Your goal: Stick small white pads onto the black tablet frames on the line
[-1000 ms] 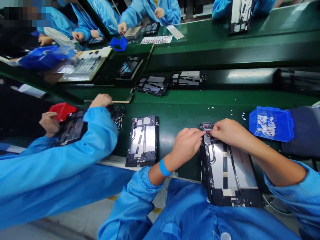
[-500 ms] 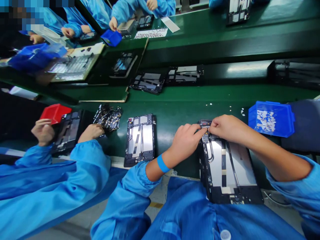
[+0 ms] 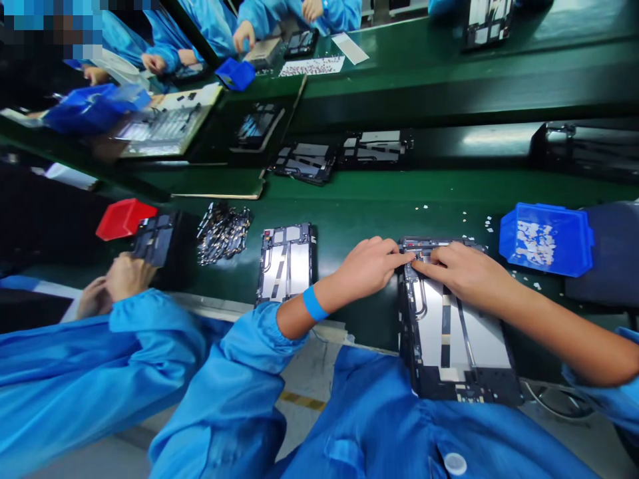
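An opened tablet (image 3: 474, 332), with silver battery panels and thin cables showing, lies in front of me at the table's near edge. My left hand (image 3: 372, 266) reaches its upper left corner, the index finger stretched out and touching the small parts there. From the other side my right hand (image 3: 462, 269) rests over the tablet's top, its index finger pointing to the same corner. The two fingertips almost meet. Neither hand visibly grips anything, though the spot beneath the fingertips is too small to make out.
To the right stands a blue bin (image 3: 574, 239) of small white pieces, some scattered nearby. Another opened tablet (image 3: 294, 259) lies left, beside a pile of small metallic parts (image 3: 224, 233). A co-worker's hands (image 3: 124, 276) are farther left, near a red bin (image 3: 124, 219). More tablets lie behind.
My right hand has gone from a pinch to a stretched index finger on the tablet's corner. The co-worker's hands have left the red bin and parts pile and come together lower down.
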### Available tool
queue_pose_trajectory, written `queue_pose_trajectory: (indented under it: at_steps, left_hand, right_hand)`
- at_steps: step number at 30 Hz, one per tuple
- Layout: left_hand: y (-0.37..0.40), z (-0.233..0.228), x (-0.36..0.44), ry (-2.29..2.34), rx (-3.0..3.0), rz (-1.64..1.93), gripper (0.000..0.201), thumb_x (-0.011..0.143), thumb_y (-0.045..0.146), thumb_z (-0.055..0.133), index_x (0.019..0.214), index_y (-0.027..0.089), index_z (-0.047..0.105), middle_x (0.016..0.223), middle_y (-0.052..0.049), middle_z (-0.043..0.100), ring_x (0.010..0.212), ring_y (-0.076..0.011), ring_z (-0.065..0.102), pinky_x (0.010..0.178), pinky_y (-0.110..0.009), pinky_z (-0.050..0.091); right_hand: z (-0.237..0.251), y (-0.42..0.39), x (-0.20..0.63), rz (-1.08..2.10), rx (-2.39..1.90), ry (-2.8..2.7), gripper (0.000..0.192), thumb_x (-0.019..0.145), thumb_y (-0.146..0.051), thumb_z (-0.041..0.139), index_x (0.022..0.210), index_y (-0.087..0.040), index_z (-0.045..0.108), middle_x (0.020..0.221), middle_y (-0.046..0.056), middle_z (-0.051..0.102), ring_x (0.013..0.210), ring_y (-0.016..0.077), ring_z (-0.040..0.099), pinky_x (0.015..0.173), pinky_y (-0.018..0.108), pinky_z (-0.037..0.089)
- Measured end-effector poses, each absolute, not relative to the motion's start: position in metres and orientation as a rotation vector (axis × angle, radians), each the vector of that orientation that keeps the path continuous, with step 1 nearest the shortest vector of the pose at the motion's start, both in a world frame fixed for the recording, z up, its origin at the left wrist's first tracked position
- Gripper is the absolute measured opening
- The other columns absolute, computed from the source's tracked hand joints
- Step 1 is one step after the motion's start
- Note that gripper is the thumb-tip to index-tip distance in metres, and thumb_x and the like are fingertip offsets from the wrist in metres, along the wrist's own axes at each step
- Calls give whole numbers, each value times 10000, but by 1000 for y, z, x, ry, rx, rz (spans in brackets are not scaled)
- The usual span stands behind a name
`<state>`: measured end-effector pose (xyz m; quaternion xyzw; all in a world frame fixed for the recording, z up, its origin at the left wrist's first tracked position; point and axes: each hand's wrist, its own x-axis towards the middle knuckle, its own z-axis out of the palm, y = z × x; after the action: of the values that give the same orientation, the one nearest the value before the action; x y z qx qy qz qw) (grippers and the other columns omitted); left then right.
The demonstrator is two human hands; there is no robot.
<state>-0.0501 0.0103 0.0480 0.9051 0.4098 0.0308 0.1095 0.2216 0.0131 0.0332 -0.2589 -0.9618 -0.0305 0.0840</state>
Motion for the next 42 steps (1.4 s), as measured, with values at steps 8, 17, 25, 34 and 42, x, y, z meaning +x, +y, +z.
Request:
queue_pose_trajectory:
  at_steps: [8,17,25,34,42]
  left_hand:
    - [17,74,-51,1213,2802,106,343,1079,227,480,1321,251,720,1154,-64,737,941,-219,577,788,-361,399]
    - [7,58,-44,1100,3011,26,324,1096,222,452,1330,193,674,1067,-85,716,882,-233,569,690,-390,350]
    - [6,66,-37,1012,3099,-96,315,1075,169,446,1280,116,680,1088,-125,724,904,-242,604,699,-384,381]
    - [11,43,-54,1090,2983,212,439,979,165,458,1344,134,700,1336,-182,719,1021,-326,692,816,-468,557]
    - [30,59,-54,1001,3003,476,372,1005,265,480,1235,207,766,1230,-127,776,1025,-327,730,871,-481,591]
  right_hand:
    - [20,22,227,71,-767,-2756,369,1033,-117,501,1333,-193,701,1059,101,705,867,226,541,781,336,434]
    - [15,16,229,8,-848,-2751,422,1027,-122,490,1401,-184,676,1023,113,683,843,233,530,760,341,428]
    - [23,12,232,184,-806,-2401,328,1031,-125,480,1229,-167,738,1022,105,746,921,227,653,842,369,523]
    - [9,-109,343,700,-1621,-993,218,895,-430,726,974,-230,764,795,30,712,674,170,636,629,308,515]
    - [-8,-109,435,552,-1661,-503,430,737,-614,749,876,-226,626,720,6,600,542,141,507,492,274,421]
